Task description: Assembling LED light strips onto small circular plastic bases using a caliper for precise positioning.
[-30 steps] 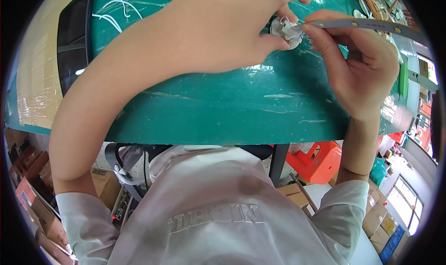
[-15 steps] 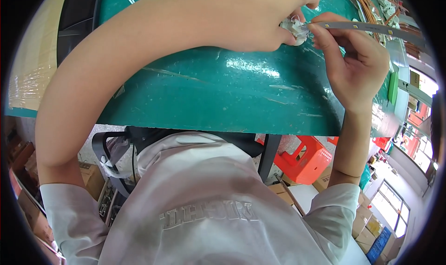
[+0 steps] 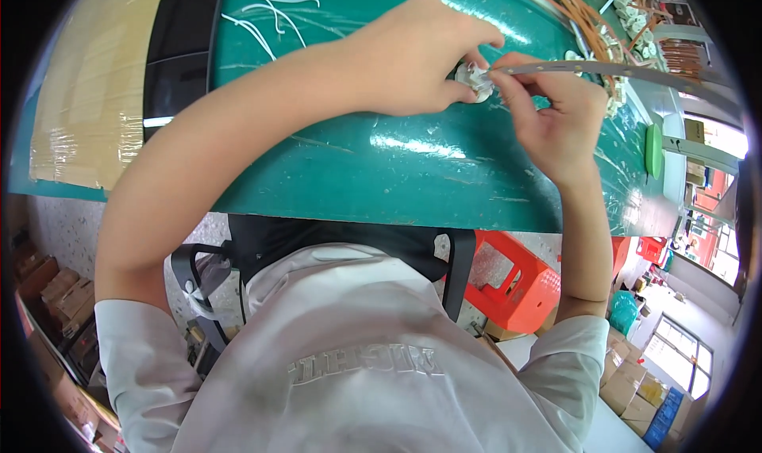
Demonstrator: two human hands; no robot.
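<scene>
Workroom w/ cartons [image 3: 623,378] & a window [image 3: 679,356] off to the R; red stool [image 3: 520,290] below the desk's near edge. Desk [image 3: 381,175] is green, glossy, scuffed. Toward its L edge: a wrapped board [image 3: 87,80] w/ a black panel [image 3: 181,56] beside it, then loose white wires [image 3: 274,13] nr the far side. Brown wires [image 3: 567,5] lie in the far R corner; a green item [image 3: 653,151] sits by the R edge.

White part [image 3: 475,80] is R of centre, well back from the near edge. L hand [image 3: 425,60] has it btwn thumb & fingers, palm turned down; exact fingertip contact partly hidden. R hand [image 3: 563,108] pinches the strip [image 3: 595,68] btwn thumb & forefinger nr its inner end, right beside the white part; can't tell if the two actually touch. Rest of strip arcs over the R hand toward the R edge & beyond.

Handling, my guess: strip is v. light, thin, bendy but springy, so its long free length will prob. swing & tug at the pinch. Best held close to the inner end, by the narrow edges, off the small yellowish squares; a sharp crease could ruin it. White part looks light, stiff, maybe slick & a bit brittle; grip the outer rim, keep fingers clear of the fine bits in the middle, don't squeeze hard.
</scene>
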